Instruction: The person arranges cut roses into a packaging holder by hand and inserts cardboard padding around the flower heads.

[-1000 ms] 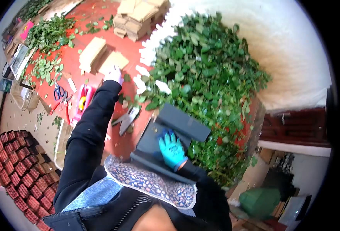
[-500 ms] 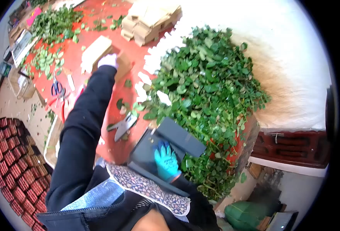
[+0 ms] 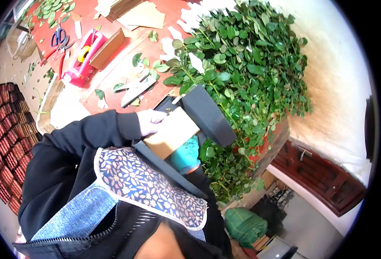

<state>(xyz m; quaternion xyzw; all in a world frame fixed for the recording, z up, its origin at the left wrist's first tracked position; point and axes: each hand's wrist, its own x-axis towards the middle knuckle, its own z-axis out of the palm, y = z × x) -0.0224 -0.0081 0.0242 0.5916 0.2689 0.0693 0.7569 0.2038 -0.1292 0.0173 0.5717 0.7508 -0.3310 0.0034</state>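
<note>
My left hand (image 3: 151, 122), in a pale glove, pinches the left edge of a tan cardboard piece (image 3: 173, 131). The cardboard lies over a dark grey tray-like stand (image 3: 164, 167) in front of my chest. My right hand (image 3: 186, 154), in a teal glove, is under the cardboard's lower right side; its fingers are hidden. A ridged dark block (image 3: 210, 116) rises beside the cardboard on the right. Leafy green stems (image 3: 246, 64) are heaped right of the stand, with white wrappings (image 3: 196, 63) at their left ends.
On the red table (image 3: 125, 103) are a grey metal tool (image 3: 136, 90), a pink tape dispenser (image 3: 84, 58), a cardboard strip (image 3: 107, 48), red-handled pliers (image 3: 62, 54) and flat cardboard (image 3: 143, 16). Reddish stacked bundles (image 3: 4, 142) are at the left; a green sack (image 3: 245, 226) is at lower right.
My left hand has come back from the cardboard stack to the stand with a tan piece in it. The piece now covers my right hand's fingers. The view has shifted towards my body.
</note>
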